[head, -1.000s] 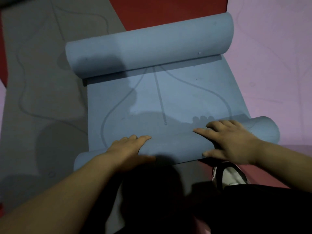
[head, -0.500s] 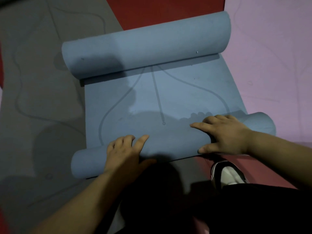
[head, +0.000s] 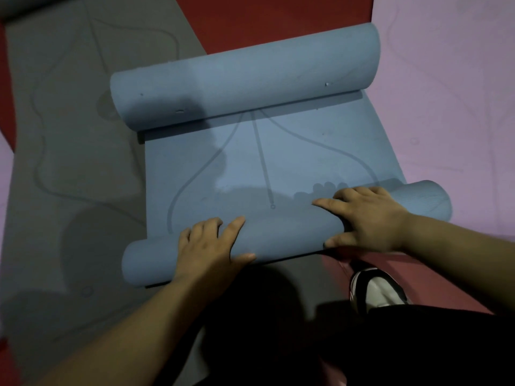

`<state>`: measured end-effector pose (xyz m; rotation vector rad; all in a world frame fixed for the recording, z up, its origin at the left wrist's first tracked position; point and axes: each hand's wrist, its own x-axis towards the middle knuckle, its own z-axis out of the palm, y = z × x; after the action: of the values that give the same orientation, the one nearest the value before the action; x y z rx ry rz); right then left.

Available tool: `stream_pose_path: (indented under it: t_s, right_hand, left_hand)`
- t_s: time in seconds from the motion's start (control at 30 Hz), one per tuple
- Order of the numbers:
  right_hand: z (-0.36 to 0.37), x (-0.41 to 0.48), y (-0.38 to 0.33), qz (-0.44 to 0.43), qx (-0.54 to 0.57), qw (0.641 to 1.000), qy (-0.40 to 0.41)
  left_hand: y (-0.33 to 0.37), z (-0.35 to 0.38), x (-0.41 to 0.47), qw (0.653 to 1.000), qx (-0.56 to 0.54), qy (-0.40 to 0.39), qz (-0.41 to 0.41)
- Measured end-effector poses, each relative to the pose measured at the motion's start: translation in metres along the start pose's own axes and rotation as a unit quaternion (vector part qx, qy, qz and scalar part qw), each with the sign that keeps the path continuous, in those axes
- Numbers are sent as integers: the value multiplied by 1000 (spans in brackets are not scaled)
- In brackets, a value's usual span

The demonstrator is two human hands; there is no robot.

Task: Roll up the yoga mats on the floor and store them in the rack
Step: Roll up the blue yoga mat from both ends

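The floor (head: 278, 20) around me is dark red and smooth. The light is dim and throws soft shadows close by me.

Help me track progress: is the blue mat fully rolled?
Partly: left hand and right hand hold the blue mat by its near roll; flat stretch beyond.

The floor (head: 278, 20) under me was red, showing as a wedge at the top of my view, a strip along the far left edge and a patch down by my foot. My shoe (head: 379, 292), white with black trim, stood on that lower patch, toe pointing away from me. My black trousers (head: 418, 344) filled the lower right corner and covered the shoe's heel.
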<state>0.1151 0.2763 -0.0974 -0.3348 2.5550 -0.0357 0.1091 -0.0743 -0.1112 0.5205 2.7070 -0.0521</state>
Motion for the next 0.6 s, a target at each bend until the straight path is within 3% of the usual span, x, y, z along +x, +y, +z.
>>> stream_pose_path:
  t_s: [0.07, 0.13, 0.23, 0.37, 0.6]
  right_hand:
    - [-4, 4, 1, -6, 5, 1000, -12]
    - [-5, 4, 2, -9, 4, 1000, -1]
    - [6, -2, -1, -23, -16, 997, 73]
    - [21, -3, -5, -22, -45, 989, 136]
    - [-1, 10, 1, -5, -26, 999, 45]
  left_hand:
    - [1, 9, -5, 999, 14, 38, 28]
    - [-1, 6, 0, 1000, 17, 12, 14]
    - [-5, -5, 9, 999, 4, -43, -2]
    - [-10, -12, 19, 998, -12, -58, 11]
    - [-2, -14, 14, 999, -1, -35, -15]
